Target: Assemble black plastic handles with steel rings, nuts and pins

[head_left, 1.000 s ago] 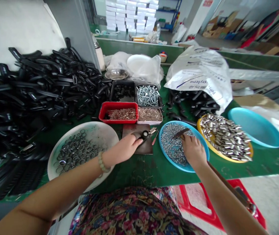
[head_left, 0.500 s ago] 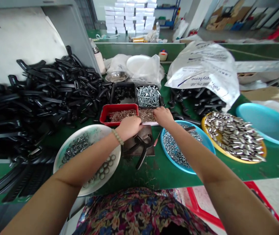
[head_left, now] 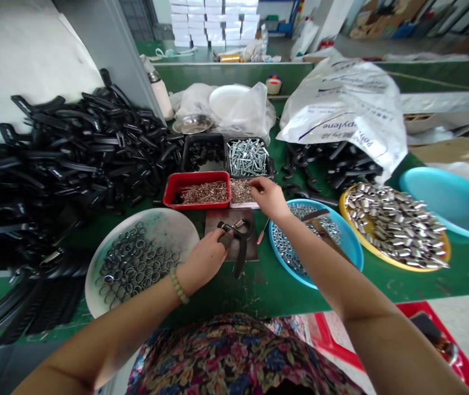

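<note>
My left hand [head_left: 203,259] is closed around one dark handle of a black two-handled tool with a small spring [head_left: 241,241]. The tool lies on a flat brown metal plate [head_left: 250,216], its other handle pointing toward me. My right hand [head_left: 271,197] has its fingertips pinched together over a small tray of copper-coloured pins [head_left: 240,192]; anything between them is too small to make out. Left of that tray is a red tray [head_left: 168,195] holding more such pins. A thin tool with a pink handle [head_left: 261,237] rests beside the plate.
A white basin [head_left: 185,222] with metal rings stands left, a blue basin [head_left: 360,269] with small metal nuts right, a yellow basin [head_left: 446,241] with metal sleeves farther right. Black handles [head_left: 106,142] are heaped left. Behind the trays are screws [head_left: 247,156] and a plastic bag [head_left: 341,107].
My left hand has drawn back from the pin trays toward me and now grips the black tool's handle. My right hand stays at the pin tray, fingertips now pinched.
</note>
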Demonstrator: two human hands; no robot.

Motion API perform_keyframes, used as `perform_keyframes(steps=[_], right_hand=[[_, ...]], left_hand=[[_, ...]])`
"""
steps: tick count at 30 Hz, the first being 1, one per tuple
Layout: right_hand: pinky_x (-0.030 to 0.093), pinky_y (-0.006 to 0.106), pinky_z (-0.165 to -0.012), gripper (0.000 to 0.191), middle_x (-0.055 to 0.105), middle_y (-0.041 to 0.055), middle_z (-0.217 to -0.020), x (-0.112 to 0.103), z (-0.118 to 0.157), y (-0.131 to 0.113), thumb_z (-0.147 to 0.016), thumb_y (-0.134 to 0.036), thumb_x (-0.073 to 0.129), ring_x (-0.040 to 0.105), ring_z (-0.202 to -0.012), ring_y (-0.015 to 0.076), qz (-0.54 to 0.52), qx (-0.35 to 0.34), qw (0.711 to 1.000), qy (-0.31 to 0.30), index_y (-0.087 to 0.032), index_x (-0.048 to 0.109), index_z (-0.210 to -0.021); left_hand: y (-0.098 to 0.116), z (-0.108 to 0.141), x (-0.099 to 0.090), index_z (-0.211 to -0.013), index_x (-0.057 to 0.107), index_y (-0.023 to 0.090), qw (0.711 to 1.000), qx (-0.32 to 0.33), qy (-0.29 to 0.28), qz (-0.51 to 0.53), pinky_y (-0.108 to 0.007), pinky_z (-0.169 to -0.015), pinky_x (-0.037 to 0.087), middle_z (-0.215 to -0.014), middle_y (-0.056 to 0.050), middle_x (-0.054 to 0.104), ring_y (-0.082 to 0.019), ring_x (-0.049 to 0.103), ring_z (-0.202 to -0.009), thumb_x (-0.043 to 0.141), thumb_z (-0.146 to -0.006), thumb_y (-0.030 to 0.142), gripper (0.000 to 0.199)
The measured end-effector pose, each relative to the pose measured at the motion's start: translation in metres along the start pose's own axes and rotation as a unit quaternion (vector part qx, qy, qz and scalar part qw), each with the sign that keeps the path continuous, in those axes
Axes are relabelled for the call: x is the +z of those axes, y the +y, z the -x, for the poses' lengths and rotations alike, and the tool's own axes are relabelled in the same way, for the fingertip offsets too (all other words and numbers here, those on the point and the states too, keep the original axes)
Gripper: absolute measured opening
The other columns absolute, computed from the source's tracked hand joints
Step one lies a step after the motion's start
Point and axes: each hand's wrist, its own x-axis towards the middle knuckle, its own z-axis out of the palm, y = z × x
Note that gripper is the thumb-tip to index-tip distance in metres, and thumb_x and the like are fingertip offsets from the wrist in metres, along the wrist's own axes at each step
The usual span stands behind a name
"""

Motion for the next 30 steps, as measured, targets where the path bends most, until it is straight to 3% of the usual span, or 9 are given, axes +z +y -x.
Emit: perform_keyframes(steps=[3,6,10,15,17,20,22,26,30], right_hand=[[0.045,0.027,-0.071,0.015,0.063,0.0011,-0.081,0.02,0.018,-0.033,-0.084,-0.03,0.051,0.057,-0.073,0.0136,-0.25,0.031,0.968,-0.001,-0.019,0.06,-0.089],[0.045,0.026,-0.065,0.017,0.059,-0.0017,-0.072,0.048,0.039,-0.049,-0.083,-0.035,0.053,0.053,-0.064,0.0111,-0.361,0.078,0.929,-0.013,-0.019,0.056,-0.084],[0.045,0.026,-0.064,0.016,0.058,-0.002,-0.07,0.059,0.049,-0.052,-0.08,-0.035,0.057,0.052,-0.062,0.0106,-0.38,0.131,0.915,-0.018,-0.019,0.054,-0.081],[0.045,0.025,-0.065,0.016,0.056,-0.0027,-0.074,0.038,0.032,-0.073,-0.083,-0.037,0.054,0.052,-0.064,0.0093,-0.445,0.068,0.892,0.026,-0.022,0.05,-0.083],[0.044,0.025,-0.063,0.016,0.055,-0.0031,-0.073,0.046,0.032,-0.077,-0.084,-0.038,0.053,0.052,-0.063,0.0093,-0.442,0.054,0.895,-0.005,-0.022,0.049,-0.083],[0.043,0.024,-0.057,0.016,0.054,-0.0043,-0.067,0.07,0.04,-0.069,-0.082,-0.037,0.054,0.049,-0.057,0.0092,-0.4,0.093,0.909,-0.069,-0.021,0.05,-0.08],[0.044,0.024,-0.057,0.016,0.055,-0.0044,-0.067,0.074,0.042,-0.061,-0.081,-0.036,0.055,0.05,-0.056,0.0091,-0.395,0.113,0.909,-0.077,-0.021,0.051,-0.08],[0.048,0.025,-0.061,0.016,0.059,-0.0041,-0.068,0.035,0.039,-0.05,-0.078,-0.034,0.061,0.055,-0.057,0.0091,-0.425,0.093,0.9,-0.03,-0.021,0.054,-0.081],[0.051,0.026,-0.061,0.019,0.062,-0.0023,-0.068,-0.005,0.051,-0.034,-0.075,-0.035,0.065,0.058,-0.059,0.0107,-0.362,0.132,0.922,-0.016,-0.02,0.054,-0.08]], left_hand=[[0.005,-0.003,0.001,-0.121,0.049,0.015,1.0,-0.011,0.009,0.004,-0.035,-0.085,0.048,-0.107,-0.01,0.055,-0.022,0.055,-0.094,0.047,-0.088,0.02,0.033],[0.005,-0.001,0.004,-0.116,0.051,0.014,0.999,-0.016,0.028,-0.002,-0.036,-0.085,0.048,-0.105,-0.01,0.055,-0.022,0.056,-0.092,0.048,-0.089,0.023,0.029],[0.005,0.004,0.002,-0.11,0.055,0.013,0.998,-0.007,0.048,-0.029,-0.039,-0.088,0.047,-0.108,-0.012,0.055,-0.025,0.054,-0.098,0.05,-0.088,0.028,0.027],[0.003,0.009,-0.005,-0.114,0.052,0.014,0.998,0.004,0.06,-0.005,-0.038,-0.089,0.046,-0.107,-0.01,0.056,-0.023,0.054,-0.098,0.05,-0.088,0.027,0.028],[0.002,0.012,-0.002,-0.109,0.054,0.014,0.998,-0.006,0.06,0.004,-0.036,-0.088,0.047,-0.106,-0.01,0.056,-0.022,0.055,-0.096,0.049,-0.089,0.025,0.024],[0.003,0.017,0.004,-0.096,0.058,0.014,0.999,-0.026,0.039,-0.002,-0.035,-0.082,0.048,-0.098,-0.01,0.058,-0.021,0.057,-0.088,0.049,-0.089,0.024,0.016],[0.001,0.019,0.004,-0.092,0.059,0.014,0.999,-0.029,0.026,-0.002,-0.034,-0.08,0.049,-0.095,-0.01,0.059,-0.021,0.058,-0.084,0.05,-0.088,0.026,0.016],[-0.012,-0.001,-0.017,-0.099,0.06,0.015,0.997,-0.026,0.071,0.012,-0.032,-0.082,0.047,-0.099,-0.01,0.061,-0.021,0.058,-0.089,0.049,-0.089,0.035,0.026],[-0.027,-0.075,-0.042,-0.099,0.063,0.015,0.99,-0.012,0.136,-0.039,-0.033,-0.085,0.042,-0.098,-0.01,0.063,-0.021,0.057,-0.092,0.043,-0.092,0.031,0.027]])
